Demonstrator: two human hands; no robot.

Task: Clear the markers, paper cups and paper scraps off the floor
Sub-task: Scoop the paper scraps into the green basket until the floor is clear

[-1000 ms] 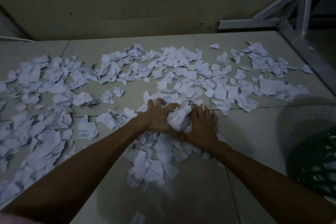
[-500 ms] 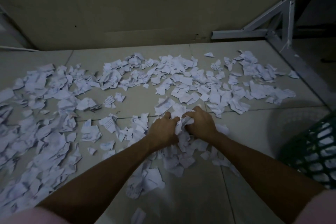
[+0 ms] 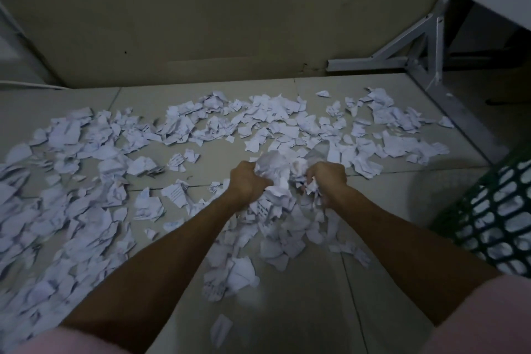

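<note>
Left hand (image 3: 247, 181) and right hand (image 3: 326, 175) apart, each curled into bunch (image 3: 277, 174) of scraps between them; two-sided squeeze likely to stop loose pieces slipping out. Bunch just above floor (image 3: 301, 310). Most scraps (image 3: 86, 210) spread left and far side. Green basket (image 3: 500, 218) at right, probable dump point. No markers or cups visible.

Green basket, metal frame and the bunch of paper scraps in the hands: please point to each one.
green basket (image 3: 500, 218), head view, on its lattice wall.
metal frame (image 3: 457, 108), head view, on its floor bar.
bunch of paper scraps (image 3: 275, 172), head view, on its crumpled middle between the hands.
</note>
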